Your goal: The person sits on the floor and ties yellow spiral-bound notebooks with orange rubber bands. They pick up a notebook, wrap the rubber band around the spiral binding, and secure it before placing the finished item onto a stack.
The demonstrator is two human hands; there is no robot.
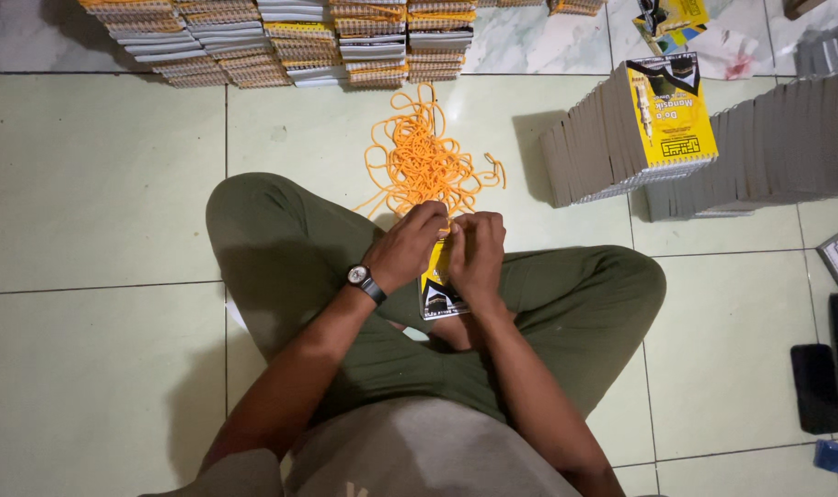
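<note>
While bent inward, hands (447,248) on booklet (437,285)

The floor (97,184) is laid with large pale green glossy tiles with dark grout lines, and a strip of white marbled tiles (539,41) runs along the top. Stacks of booklets (281,41) stand in a row at the far edge, and leaning rows of grey-edged booklets (713,147) fill the right. A dark phone (815,387) lies on the tiles at right. Soft light throws faint shadows.
</note>
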